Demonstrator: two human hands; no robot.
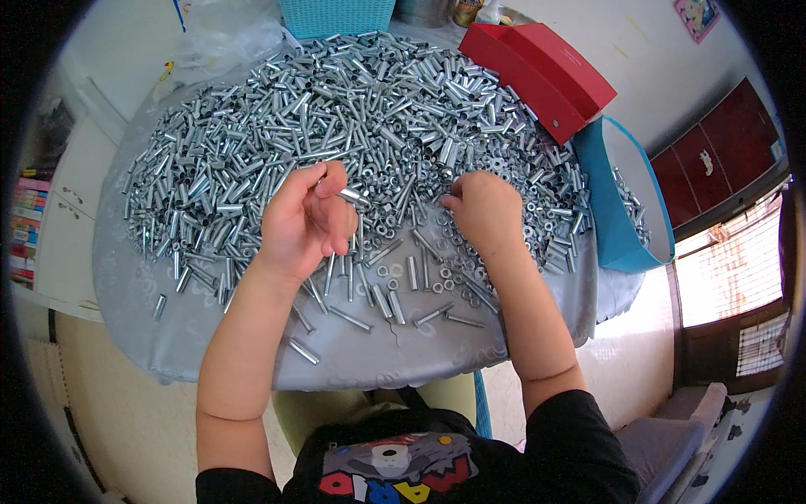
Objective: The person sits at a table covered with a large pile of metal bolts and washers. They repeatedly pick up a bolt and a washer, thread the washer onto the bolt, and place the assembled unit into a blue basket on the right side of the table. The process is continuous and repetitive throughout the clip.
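My left hand (305,220) is raised over the front of a large heap of metal sleeves and bolts (327,113). Its curled fingers hold a shiny metal sleeve anchor (354,196), whose end sticks out towards the right. To the right, my right hand (488,208) is lowered to the nuts and washers (504,167) at the heap's edge. Its fingertips are bent together and partly hidden, so what lies between them cannot be made out. Loose bolts, sleeves and nuts lie between my forearms, among them a hex nut (446,273) and a metal sleeve (396,307).
A grey patterned cloth (378,365) covers the table. At the back right stand a red box (535,69) and a blue bin (595,195) with metal parts inside. A turquoise basket (337,17) and clear plastic bags (227,38) sit at the far edge.
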